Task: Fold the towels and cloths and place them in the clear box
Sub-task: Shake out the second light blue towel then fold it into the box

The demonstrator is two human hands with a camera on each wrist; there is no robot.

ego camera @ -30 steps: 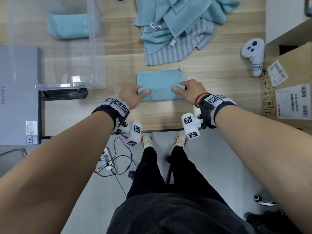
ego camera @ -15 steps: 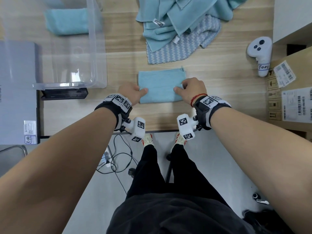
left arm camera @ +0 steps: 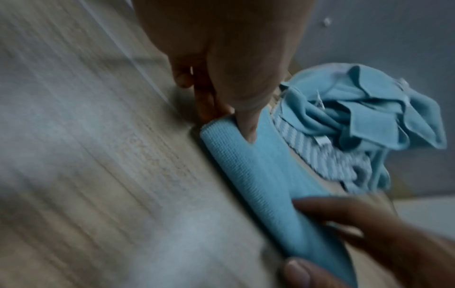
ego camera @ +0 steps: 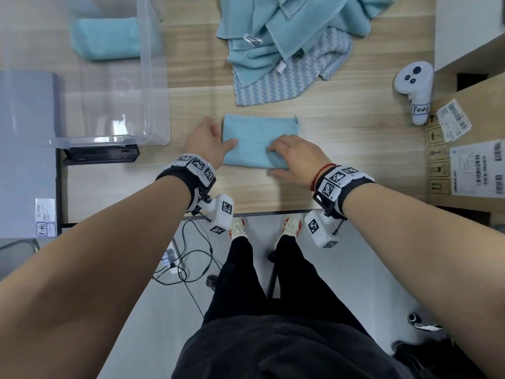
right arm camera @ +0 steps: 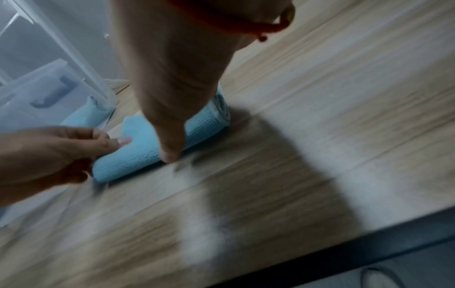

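A folded light-blue cloth [ego camera: 254, 140] [left arm camera: 258, 185] [right arm camera: 138, 154] lies flat on the wooden table. My left hand [ego camera: 216, 144] [left arm camera: 229, 118] pinches its left end, thumb on top and fingers at the edge. My right hand [ego camera: 278, 160] [right arm camera: 169, 152] grips the right near corner, fingers on top and thumb at the near edge. The clear box [ego camera: 157, 77] [right arm camera: 49, 87] stands to the left and holds a folded blue towel [ego camera: 106, 39]. A pile of blue towels [ego camera: 295, 26] [left arm camera: 364, 109] lies behind, over a zigzag cloth [ego camera: 287, 80].
A white controller [ego camera: 415, 86] and a cardboard box [ego camera: 470, 160] sit at the right. A grey laptop [ego camera: 24, 149] and a black device [ego camera: 101, 155] lie left of and below the clear box. The table's front edge [ego camera: 273, 212] runs just under my wrists.
Both hands brought the near fold forward and laid it flat. The left hand then moved out to the cloth's left end, and the right hand slid onto its right near corner.
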